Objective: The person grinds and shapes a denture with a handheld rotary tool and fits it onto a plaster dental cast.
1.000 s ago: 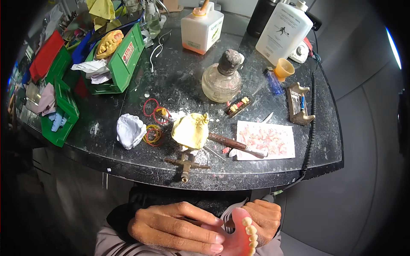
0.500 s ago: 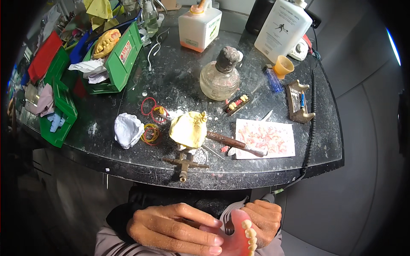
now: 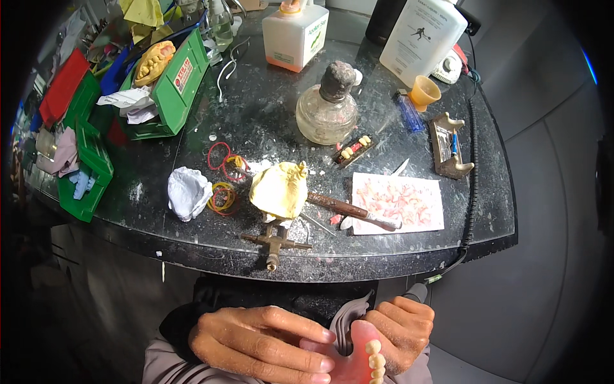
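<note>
A pink denture [image 3: 363,336] with a row of cream teeth is held low, near the bottom edge of the view. My left hand [image 3: 262,342] grips it from the left, fingertips resting on the pink base; the thumb is hidden. Against its right side, my right hand [image 3: 400,329] is curled in a fist around a grey rotary handpiece [image 3: 417,293]. Only the handpiece's rear end, with its cord, shows above the fist; its working tip is out of sight. Fine pale dust coats the fingers of both hands.
On the dark bench stand a yellow plaster model [image 3: 279,190] on a brass articulator [image 3: 274,243], a white plaster piece [image 3: 189,194], a wooden-handled knife [image 3: 352,211], a white pad with pink shavings [image 3: 396,214] and a glass spirit burner [image 3: 326,115]. A coiled cord [image 3: 474,173] runs down the right.
My right hand and the handpiece have shifted slightly right. The denture has tipped a little with them, while my left hand stays nearly in place. The bench view has shifted slightly.
</note>
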The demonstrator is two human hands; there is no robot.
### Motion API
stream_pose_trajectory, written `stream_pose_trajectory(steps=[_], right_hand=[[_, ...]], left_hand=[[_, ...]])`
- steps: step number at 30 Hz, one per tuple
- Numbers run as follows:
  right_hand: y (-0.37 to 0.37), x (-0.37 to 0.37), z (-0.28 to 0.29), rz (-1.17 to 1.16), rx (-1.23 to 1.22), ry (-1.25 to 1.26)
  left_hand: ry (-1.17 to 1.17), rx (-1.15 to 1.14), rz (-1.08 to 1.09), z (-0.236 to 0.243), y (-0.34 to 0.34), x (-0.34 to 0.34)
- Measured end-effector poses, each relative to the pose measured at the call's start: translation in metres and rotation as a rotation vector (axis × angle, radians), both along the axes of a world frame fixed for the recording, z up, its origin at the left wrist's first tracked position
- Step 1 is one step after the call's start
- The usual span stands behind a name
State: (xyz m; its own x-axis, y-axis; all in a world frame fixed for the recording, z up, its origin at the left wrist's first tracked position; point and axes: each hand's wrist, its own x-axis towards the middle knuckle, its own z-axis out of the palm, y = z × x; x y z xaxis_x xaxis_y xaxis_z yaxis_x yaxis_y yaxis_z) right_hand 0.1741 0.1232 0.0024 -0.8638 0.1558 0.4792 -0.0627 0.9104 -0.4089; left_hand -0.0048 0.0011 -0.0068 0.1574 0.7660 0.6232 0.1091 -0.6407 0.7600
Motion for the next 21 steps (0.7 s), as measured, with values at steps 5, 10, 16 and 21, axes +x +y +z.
stream_pose_trajectory(steps=[5, 10, 16, 21], right_hand=[[0.0, -0.003, -0.003, 0.002, -0.007, 0.096], [0.003, 0.001, 0.001, 0.058, -0.009, 0.03], [0.003, 0.0, 0.0, 0.044, -0.029, 0.017], [0.002, -0.002, -0.001, 0.069, 0.003, 0.045]], left_hand=[[-0.008, 0.013, -0.031, 0.005, 0.004, -0.003], [-0.017, -0.004, -0.03, 0.006, 0.003, -0.002], [-0.04, -0.036, -0.045, 0.008, 0.004, -0.003], [-0.039, -0.057, -0.044, 0.01, 0.002, -0.003]])
